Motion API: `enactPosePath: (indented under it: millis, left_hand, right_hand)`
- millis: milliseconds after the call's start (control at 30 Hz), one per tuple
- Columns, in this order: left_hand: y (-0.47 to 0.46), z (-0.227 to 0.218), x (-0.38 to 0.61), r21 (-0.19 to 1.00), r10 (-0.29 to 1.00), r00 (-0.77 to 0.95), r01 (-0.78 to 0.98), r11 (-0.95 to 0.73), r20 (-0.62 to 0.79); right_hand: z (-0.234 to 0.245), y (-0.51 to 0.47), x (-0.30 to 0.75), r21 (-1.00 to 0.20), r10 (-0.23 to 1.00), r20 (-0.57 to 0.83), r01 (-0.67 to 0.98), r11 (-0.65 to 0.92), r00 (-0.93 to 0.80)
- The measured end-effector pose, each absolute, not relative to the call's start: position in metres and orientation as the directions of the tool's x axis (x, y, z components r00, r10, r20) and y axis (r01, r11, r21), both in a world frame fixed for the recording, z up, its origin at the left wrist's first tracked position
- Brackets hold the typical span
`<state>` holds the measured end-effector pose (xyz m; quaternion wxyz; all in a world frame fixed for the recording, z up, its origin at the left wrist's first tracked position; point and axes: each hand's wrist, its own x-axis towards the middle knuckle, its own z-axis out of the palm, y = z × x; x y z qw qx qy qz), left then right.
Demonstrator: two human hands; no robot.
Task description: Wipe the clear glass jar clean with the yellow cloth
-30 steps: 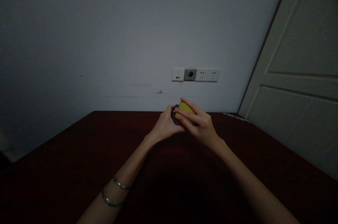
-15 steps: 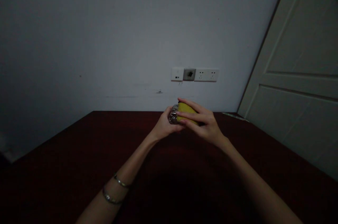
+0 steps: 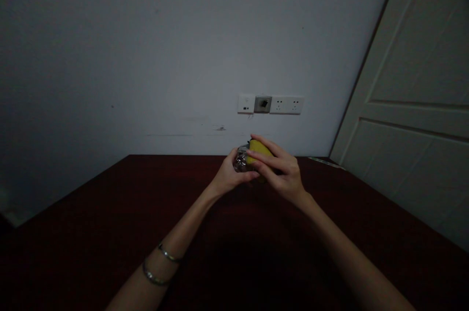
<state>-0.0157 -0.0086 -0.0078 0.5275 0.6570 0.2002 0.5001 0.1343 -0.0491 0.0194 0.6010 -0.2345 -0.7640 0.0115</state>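
My left hand (image 3: 227,174) is closed around a clear, shiny glass (image 3: 241,160), with the thumb below it and the fingers mostly hidden behind. The glass looks tilted, its open end towards the right; its exact shape is hard to make out in the dim light. Against that right end, my right hand (image 3: 284,169) grips a yellow sponge (image 3: 261,148), with a dark edge at its upper left. Fingers lie across the sponge, and it touches the glass. Both hands are held above the dark red table (image 3: 146,203).
A pale wall (image 3: 183,56) stands behind the table, with a row of sockets and switches (image 3: 270,104) on it. To the right is a light panelled door (image 3: 414,105). A thin strip (image 3: 326,162) lies at the table's back right edge.
My right hand has shifted slightly, turning the yellow sponge a little to the right and upward, so more of the glass shows. My left hand stays almost still.
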Motion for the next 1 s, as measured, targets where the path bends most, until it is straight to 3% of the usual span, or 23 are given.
enactPosePath:
  millis: [67, 233, 333, 400, 500, 600, 667, 867, 1000]
  left_hand:
    - [-0.008, -0.008, -0.016, 0.895, 0.792, 0.421, -0.267, -0.358, 0.442]
    - [-0.008, -0.006, -0.014, 0.903, 0.776, 0.466, -0.278, -0.327, 0.425]
    - [-0.009, -0.005, -0.015, 0.905, 0.774, 0.473, -0.277, -0.322, 0.42]
    - [-0.007, -0.005, -0.016, 0.914, 0.777, 0.483, -0.262, -0.31, 0.403]
    - [-0.002, -0.006, -0.019, 0.918, 0.78, 0.485, -0.237, -0.318, 0.396]
    - [0.001, -0.006, -0.02, 0.894, 0.769, 0.456, -0.238, -0.38, 0.449]
    - [0.0, -0.005, -0.019, 0.895, 0.765, 0.465, -0.228, -0.383, 0.446]
    - [-0.002, -0.005, -0.02, 0.946, 0.757, 0.568, -0.169, -0.278, 0.324]
    - [0.003, -0.008, -0.028, 0.951, 0.727, 0.613, -0.188, -0.245, 0.308]
  right_hand:
    - [0.019, -0.049, 0.133, -0.328, 0.391, 0.91, 0.339, 0.882, -0.138]
    - [0.018, -0.04, 0.129, -0.563, 0.561, 0.824, 0.245, 0.789, 0.086]
    - [0.016, -0.036, 0.133, -0.639, 0.643, 0.764, 0.188, 0.746, 0.046]
    - [0.014, -0.036, 0.137, -0.614, 0.637, 0.768, 0.207, 0.762, -0.066]
    - [0.011, -0.037, 0.141, -0.459, 0.537, 0.809, 0.311, 0.832, -0.241]
    - [0.008, -0.038, 0.142, -0.308, 0.454, 0.835, 0.419, 0.854, -0.312]
    - [0.007, -0.037, 0.142, -0.266, 0.434, 0.84, 0.448, 0.853, -0.327]
    - [0.005, -0.032, 0.144, -0.309, 0.438, 0.854, 0.404, 0.861, -0.28]
    - [0.0, -0.027, 0.144, -0.487, 0.552, 0.816, 0.312, 0.816, -0.17]
